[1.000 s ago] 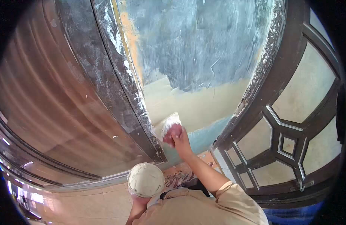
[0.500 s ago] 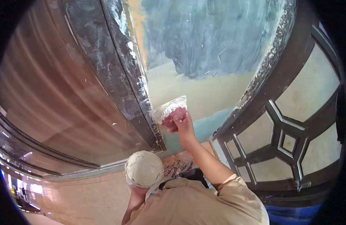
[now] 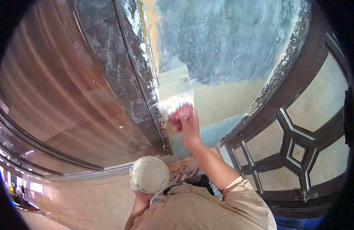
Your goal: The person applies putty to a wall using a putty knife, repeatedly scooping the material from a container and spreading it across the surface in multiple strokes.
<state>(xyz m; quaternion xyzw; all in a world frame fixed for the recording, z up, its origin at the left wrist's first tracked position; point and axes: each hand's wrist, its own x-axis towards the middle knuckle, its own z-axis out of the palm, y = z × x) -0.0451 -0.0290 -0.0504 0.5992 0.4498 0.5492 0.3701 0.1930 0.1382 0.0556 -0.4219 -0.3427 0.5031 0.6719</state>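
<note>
My right hand (image 3: 186,124) is closed round the red handle of a wide scraper (image 3: 176,105), whose blade is coated with white paste. The blade lies at the wall (image 3: 226,99), close to the dark frame on the left. Beige paste covers a band of this blue-grey wall, with a lighter patch just above the blade. Low in the view, my left hand (image 3: 143,195) holds a round tub (image 3: 149,174) from below; pale paste fills its top. The fingers under the tub are mostly hidden.
Left of the wall stands a dark frame (image 3: 108,57) beside a brown glossy panel (image 3: 58,76) with curtain-like folds. On the right is a dark door (image 3: 318,138) with pale panels and metal trim. Tiled floor (image 3: 85,197) shows below.
The scraper has shifted slightly, and a smoother, lighter patch of paste now shows above it on the wall. The view has moved a little, while the tub stays in my left hand.
</note>
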